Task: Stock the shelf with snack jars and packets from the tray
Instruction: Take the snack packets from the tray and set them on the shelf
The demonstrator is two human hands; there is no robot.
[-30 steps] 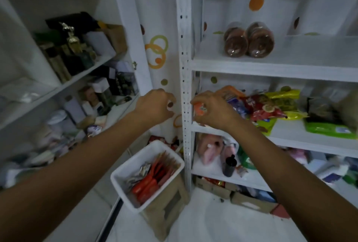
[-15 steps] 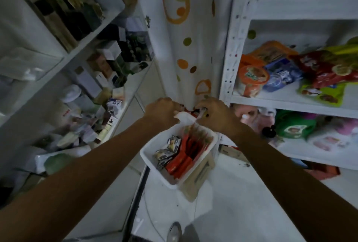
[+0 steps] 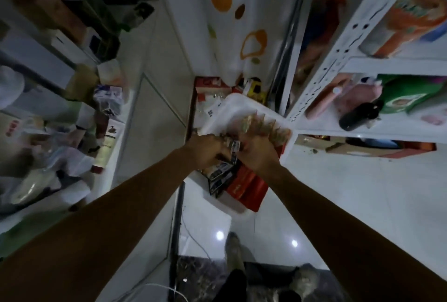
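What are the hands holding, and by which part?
Right hand grips a bunch of red packets near their upper ends; left hand holds dark packets by their top edge.

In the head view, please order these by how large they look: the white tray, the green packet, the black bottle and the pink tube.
1. white tray
2. green packet, partly cut off by the frame edge
3. black bottle and pink tube: they look about alike, so not ranked

I see both hands over the white tray (image 3: 242, 106): left hand (image 3: 208, 149) gripping dark packets (image 3: 220, 176), right hand (image 3: 256, 151) gripping a blurred bunch (image 3: 263, 125), red packets (image 3: 246, 185) lying inside it.
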